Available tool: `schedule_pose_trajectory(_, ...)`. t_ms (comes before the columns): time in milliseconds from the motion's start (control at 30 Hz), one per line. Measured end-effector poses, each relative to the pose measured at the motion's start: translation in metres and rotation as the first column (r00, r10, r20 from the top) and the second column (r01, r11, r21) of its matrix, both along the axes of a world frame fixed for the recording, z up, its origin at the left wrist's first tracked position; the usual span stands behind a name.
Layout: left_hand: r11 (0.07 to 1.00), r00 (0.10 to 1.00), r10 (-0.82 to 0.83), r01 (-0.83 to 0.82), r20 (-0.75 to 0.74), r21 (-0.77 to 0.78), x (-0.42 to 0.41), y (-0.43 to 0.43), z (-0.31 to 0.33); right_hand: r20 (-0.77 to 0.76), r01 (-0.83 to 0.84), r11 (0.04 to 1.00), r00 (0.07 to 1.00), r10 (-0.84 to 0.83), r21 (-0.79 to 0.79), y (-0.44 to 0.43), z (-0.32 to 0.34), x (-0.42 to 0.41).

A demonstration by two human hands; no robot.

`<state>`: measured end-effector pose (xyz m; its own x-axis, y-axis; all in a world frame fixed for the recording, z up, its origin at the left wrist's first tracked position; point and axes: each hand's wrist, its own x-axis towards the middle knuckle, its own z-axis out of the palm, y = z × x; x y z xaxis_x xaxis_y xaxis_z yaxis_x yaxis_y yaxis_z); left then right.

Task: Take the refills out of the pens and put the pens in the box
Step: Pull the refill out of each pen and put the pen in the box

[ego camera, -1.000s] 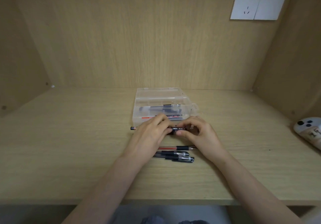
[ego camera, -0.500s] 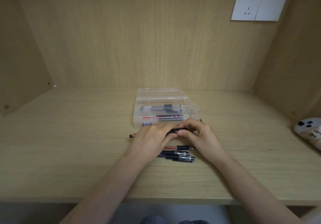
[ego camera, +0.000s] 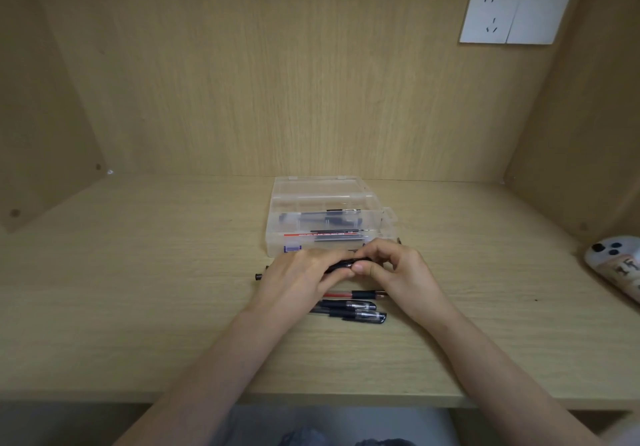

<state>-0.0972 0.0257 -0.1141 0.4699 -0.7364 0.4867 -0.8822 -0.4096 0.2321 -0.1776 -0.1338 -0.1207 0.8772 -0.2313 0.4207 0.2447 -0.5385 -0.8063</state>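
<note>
— Wooden alcove, pale grain, white wall socket (ego camera: 516,14) upper right. What sits on the desk (ego camera: 138,307)?

— Item one: clear plastic box (ego camera: 329,217), lid open, at the middle rear. I see dark pens and a red refill lying lengthwise inside it.

— Hands?

— Item two: left hand (ego camera: 298,281), its grip clamped on a black pen (ego camera: 341,265), held level just in front of the box. Item three: right hand (ego camera: 398,270), thumb and fingertips pinched on the same pen's right end. The pen's left tip sticks out past the left hand.

— Loose stock?

— Item four: red pen (ego camera: 353,295) flat on the desk under the hands. Item five: two black capped pens (ego camera: 356,310) side by side, just nearer me. Item six: white patterned object (ego camera: 616,265) at the far right edge; I cannot tell what it is.
</note>
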Motion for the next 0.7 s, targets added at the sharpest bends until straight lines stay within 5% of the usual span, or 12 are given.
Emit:
schedule_pose_trajectory(367,0.998,0.994,0.004,0.003,0.108,-0.064,0.0016,-0.0015,-0.0016,0.012,0.038,0.989,0.999,-0.040,0.141,0.0001,0.0005,0.0009)
schedule_pose_trajectory(700,0.996,0.997,0.017,-0.010,0.074,-0.091,-0.0001,0.0002,-0.0013,0.076,0.000,1.000,0.997,0.001,-0.003,0.0017,0.0003,0.0008)
